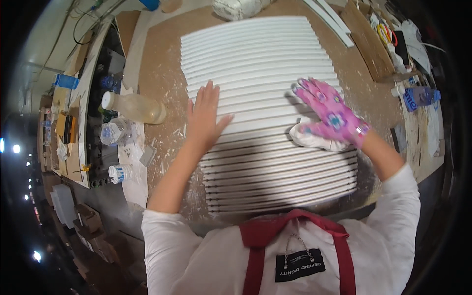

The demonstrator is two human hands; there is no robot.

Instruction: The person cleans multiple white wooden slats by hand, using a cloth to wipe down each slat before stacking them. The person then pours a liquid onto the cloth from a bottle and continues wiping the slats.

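Rows of long white ridged strips (260, 64) lie side by side across the board in front of me. My left hand (204, 115) is bare and rests flat on their left part, fingers stretched out and thumb apart. On the right, my right hand (332, 110) wears a pink flowered glove. Its fingers reach forward over the strips, and its thumb lies across a bunched white cloth (317, 140) held at the palm. Part of the cloth is hidden under the glove. The nearer strips (280, 177) show dark gaps between them.
A brown board (164, 64) with white specks lies under the strips. At left are a capped bottle of cloudy liquid (137, 108), a clear plastic bottle (115, 132) and a white cup (120, 173). A cardboard box (368, 44) and a blue-labelled bottle (420, 97) are at right.
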